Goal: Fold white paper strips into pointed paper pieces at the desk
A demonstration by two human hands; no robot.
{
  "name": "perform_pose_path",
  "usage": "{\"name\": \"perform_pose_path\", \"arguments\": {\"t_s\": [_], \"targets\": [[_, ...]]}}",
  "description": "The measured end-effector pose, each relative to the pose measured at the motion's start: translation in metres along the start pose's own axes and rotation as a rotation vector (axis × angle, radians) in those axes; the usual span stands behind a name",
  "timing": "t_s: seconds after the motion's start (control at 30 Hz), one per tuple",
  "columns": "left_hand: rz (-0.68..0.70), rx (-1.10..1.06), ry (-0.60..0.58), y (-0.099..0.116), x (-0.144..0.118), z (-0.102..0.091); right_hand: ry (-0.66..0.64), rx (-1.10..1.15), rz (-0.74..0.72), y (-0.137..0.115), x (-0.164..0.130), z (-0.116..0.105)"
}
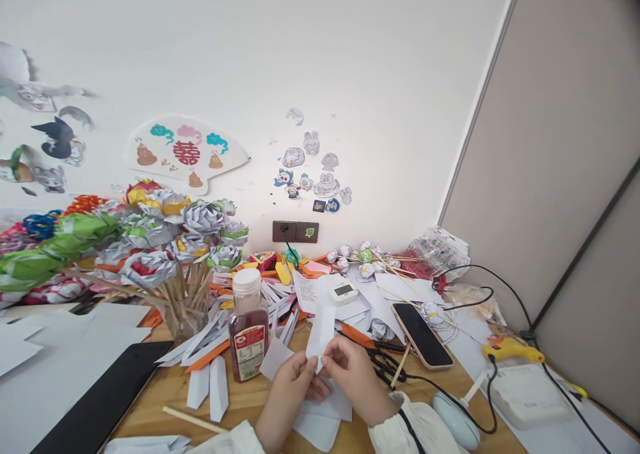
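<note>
**White paper strip held in 2 grips**

From my remote post, I have the left grip and right grip both pinching the strip's lower end. It slants up above the desk, right of the white-capped bottle, over loose white papers; a phone lies farther right.

folded paper: is showing plain white
glue gun: is showing yellow
bottle: is looking brownish-red, perhaps

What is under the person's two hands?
White paper sheets on the wooden table, below the left hand and right hand; whatever they cover is hidden.
</note>
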State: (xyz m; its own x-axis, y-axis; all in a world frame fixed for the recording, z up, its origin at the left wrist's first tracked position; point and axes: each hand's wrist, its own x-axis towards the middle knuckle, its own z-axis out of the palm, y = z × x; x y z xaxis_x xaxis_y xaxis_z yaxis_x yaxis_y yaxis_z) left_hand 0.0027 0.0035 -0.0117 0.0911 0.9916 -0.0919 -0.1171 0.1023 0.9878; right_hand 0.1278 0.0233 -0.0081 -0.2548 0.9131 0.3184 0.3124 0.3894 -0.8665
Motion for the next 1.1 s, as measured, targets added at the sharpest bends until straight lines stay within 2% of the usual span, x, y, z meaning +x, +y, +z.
{"name": "perform_pose_path", "arguments": {"t_s": [0.13, 0.7, 0.93, 1.1], "targets": [[0.003, -0.006, -0.006, -0.0019, 0.0004, 0.0005, 0.036, -0.060, -0.007, -0.0014, -0.0017, 0.0014], [-0.012, -0.009, 0.010, -0.0011, 0.0012, -0.0006, 0.015, 0.011, 0.000, -0.0004, -0.0018, 0.0034], [-0.013, 0.032, -0.074, -0.0018, 0.0031, -0.0009, 0.010, 0.011, 0.020, -0.0015, -0.0016, 0.0000], [0.013, 0.014, -0.070, -0.0042, 0.0027, -0.0012, 0.009, -0.090, -0.043, -0.0032, -0.0026, -0.0022]]}}
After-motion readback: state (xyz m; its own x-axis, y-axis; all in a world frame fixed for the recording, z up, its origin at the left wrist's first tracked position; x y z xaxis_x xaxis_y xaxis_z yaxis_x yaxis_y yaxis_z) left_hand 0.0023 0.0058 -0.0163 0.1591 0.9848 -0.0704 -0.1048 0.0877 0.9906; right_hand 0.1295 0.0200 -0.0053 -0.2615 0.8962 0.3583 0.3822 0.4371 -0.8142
